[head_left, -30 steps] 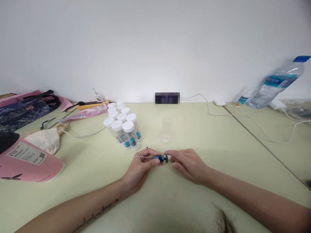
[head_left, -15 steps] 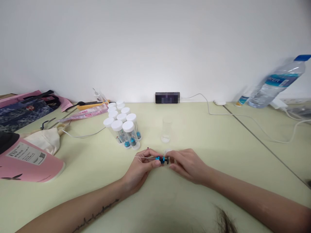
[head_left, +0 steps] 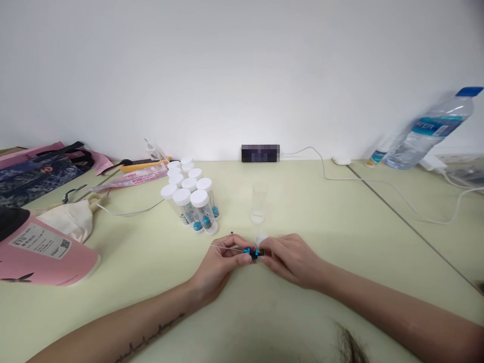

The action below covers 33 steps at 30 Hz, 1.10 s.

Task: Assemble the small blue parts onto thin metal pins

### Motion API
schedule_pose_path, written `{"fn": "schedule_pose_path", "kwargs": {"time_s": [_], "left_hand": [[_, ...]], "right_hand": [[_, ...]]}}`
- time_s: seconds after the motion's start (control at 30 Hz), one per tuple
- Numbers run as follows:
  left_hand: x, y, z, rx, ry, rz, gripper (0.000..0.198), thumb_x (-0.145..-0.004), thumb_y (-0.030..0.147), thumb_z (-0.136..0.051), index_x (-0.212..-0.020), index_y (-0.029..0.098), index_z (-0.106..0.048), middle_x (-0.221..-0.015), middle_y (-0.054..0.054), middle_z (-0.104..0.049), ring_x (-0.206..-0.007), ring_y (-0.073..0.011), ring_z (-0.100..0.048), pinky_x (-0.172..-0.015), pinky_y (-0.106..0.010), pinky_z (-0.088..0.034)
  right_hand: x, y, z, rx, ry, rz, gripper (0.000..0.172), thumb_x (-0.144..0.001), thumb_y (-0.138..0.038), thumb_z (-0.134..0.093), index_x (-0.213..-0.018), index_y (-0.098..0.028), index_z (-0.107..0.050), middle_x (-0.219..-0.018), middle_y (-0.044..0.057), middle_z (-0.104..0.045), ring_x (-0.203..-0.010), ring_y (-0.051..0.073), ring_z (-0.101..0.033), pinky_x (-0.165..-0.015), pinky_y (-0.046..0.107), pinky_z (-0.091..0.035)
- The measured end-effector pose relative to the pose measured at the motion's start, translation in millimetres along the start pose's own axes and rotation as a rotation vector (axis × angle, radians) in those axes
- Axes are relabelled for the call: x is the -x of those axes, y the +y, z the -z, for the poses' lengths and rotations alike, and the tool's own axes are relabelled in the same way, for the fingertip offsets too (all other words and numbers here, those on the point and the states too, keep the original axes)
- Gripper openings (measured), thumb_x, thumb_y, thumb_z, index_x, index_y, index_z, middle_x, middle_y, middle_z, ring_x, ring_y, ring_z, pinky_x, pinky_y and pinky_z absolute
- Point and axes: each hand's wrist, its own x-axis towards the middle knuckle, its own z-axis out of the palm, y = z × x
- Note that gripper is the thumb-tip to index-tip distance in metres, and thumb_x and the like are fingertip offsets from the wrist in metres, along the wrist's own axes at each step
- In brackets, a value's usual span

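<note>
A small blue-and-black part with a thin metal rod point(head_left: 248, 251) lies sideways between my hands, its rod pointing left. My left hand point(head_left: 215, 264) is closed, gripping the blue section between thumb and fingers. Fingertips of my right hand point(head_left: 289, 259) pinch the black end of the same part. A small red tip shows just above my left fingers; what it belongs to is unclear. Beyond my right fingers lies a white cap point(head_left: 261, 238), partly covered by them. An uncapped clear tube point(head_left: 259, 199) stands upright behind it.
Several white-capped clear tubes point(head_left: 200, 201) with blue parts inside stand left of centre. A pink cup point(head_left: 56, 252) is at the far left, near a cloth pouch point(head_left: 70, 219). A dark-faced box point(head_left: 260, 154) sits by the wall. A water bottle point(head_left: 431, 131) and cable stand right.
My right fingers have closed in around the black end, covering more of it. Both hands and the part sit slightly lower; the tubes have stayed put.
</note>
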Motion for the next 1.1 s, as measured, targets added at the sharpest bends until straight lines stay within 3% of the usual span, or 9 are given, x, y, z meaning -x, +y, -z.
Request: {"fn": "schedule_pose_path", "kwargs": {"time_s": [0.23, 0.4, 0.47, 0.57, 0.7, 0.77, 0.87, 0.97, 1.1], "left_hand": [[0.0, -0.2, -0.5, 0.002, -0.009, 0.0, 0.012, -0.07, 0.014, -0.072, -0.08, 0.015, -0.066, -0.081, -0.002, -0.068, -0.077, -0.0118, -0.062, -0.073, -0.023, -0.046], [-1.2, 1.2, -1.1, -0.003, 0.036, -0.005, 0.012, -0.07, 0.016, -0.072, -0.079, 0.015, -0.065, -0.08, -0.003, -0.068, -0.074, -0.0121, -0.061, -0.071, -0.023, -0.045], [-1.1, 1.6, -1.6, 0.0, 0.047, -0.005, 0.012, -0.07, 0.017, -0.073, -0.079, 0.015, -0.065, -0.08, -0.003, -0.068, -0.074, -0.0122, -0.06, -0.071, -0.024, -0.045], [-0.4, 1.4, -2.2, 0.007, 0.034, 0.007, 0.014, -0.069, 0.018, -0.074, -0.079, 0.015, -0.065, -0.081, -0.004, -0.068, -0.076, -0.0134, -0.061, -0.072, -0.025, -0.046], [-0.2, 0.8, -2.0, 0.001, 0.033, 0.008, 0.015, -0.067, 0.018, -0.075, -0.078, 0.015, -0.066, -0.08, -0.003, -0.067, -0.075, -0.0137, -0.062, -0.072, -0.025, -0.045], [-0.5, 1.1, -1.8, 0.008, 0.046, 0.009, 0.015, -0.068, 0.019, -0.075, -0.078, 0.015, -0.066, -0.079, -0.003, -0.067, -0.073, -0.0127, -0.061, -0.071, -0.024, -0.045], [-0.4, 1.7, -1.7, 0.017, 0.062, 0.023, 0.015, -0.068, 0.018, -0.075, -0.079, 0.015, -0.065, -0.079, -0.002, -0.067, -0.073, -0.0118, -0.06, -0.071, -0.023, -0.045], [0.2, 1.7, -1.9, 0.009, 0.048, 0.016, 0.014, -0.068, 0.018, -0.074, -0.079, 0.015, -0.066, -0.08, -0.002, -0.067, -0.074, -0.0119, -0.061, -0.071, -0.023, -0.045], [0.7, 1.4, -2.2, 0.005, 0.035, 0.012, 0.015, -0.069, 0.019, -0.074, -0.08, 0.015, -0.065, -0.08, -0.003, -0.068, -0.074, -0.0131, -0.061, -0.071, -0.025, -0.045]], "right_hand": [[-2.3, 0.9, -1.0, 0.022, -0.053, 0.015, 0.031, -0.098, -0.036, -0.026, -0.082, -0.019, -0.046, -0.066, 0.0, -0.057, -0.053, 0.013, -0.05, -0.052, 0.025, -0.031], [-0.1, 0.5, -2.6, -0.047, 0.018, -0.01, 0.017, -0.096, -0.034, -0.036, -0.102, -0.018, -0.042, -0.089, 0.004, -0.063, -0.052, 0.01, -0.05, -0.053, 0.023, -0.033], [0.7, 0.1, -1.4, -0.082, 0.024, -0.012, 0.02, -0.095, -0.034, -0.039, -0.108, -0.019, -0.039, -0.095, 0.004, -0.063, -0.051, 0.01, -0.05, -0.054, 0.023, -0.035], [0.3, 0.1, 0.9, -0.08, -0.011, -0.006, 0.026, -0.095, -0.041, -0.037, -0.105, -0.018, -0.043, -0.09, 0.004, -0.062, -0.059, 0.013, -0.053, -0.057, 0.025, -0.037], [-0.4, 1.8, -0.9, -0.023, -0.004, 0.007, 0.024, -0.097, -0.037, -0.032, -0.092, -0.019, -0.046, -0.078, 0.002, -0.06, -0.058, 0.013, -0.052, -0.055, 0.025, -0.035], [0.4, 2.5, -2.8, -0.039, 0.045, 0.017, 0.016, -0.096, -0.033, -0.038, -0.099, -0.019, -0.045, -0.088, 0.004, -0.061, -0.057, 0.012, -0.051, -0.055, 0.024, -0.035], [2.2, 2.1, -2.2, -0.097, 0.093, 0.038, 0.029, -0.091, -0.037, -0.047, -0.112, -0.019, -0.04, -0.101, 0.007, -0.06, -0.059, 0.011, -0.051, -0.056, 0.023, -0.035], [2.3, 1.0, 1.2, -0.094, 0.04, 0.035, 0.032, -0.091, -0.043, -0.042, -0.109, -0.017, -0.045, -0.092, 0.006, -0.06, -0.061, 0.013, -0.051, -0.058, 0.025, -0.037], [1.2, 1.4, 0.2, -0.049, 0.036, 0.004, 0.018, -0.096, -0.033, -0.038, -0.097, -0.018, -0.049, -0.079, 0.002, -0.06, -0.056, 0.011, -0.05, -0.056, 0.023, -0.036]]}}
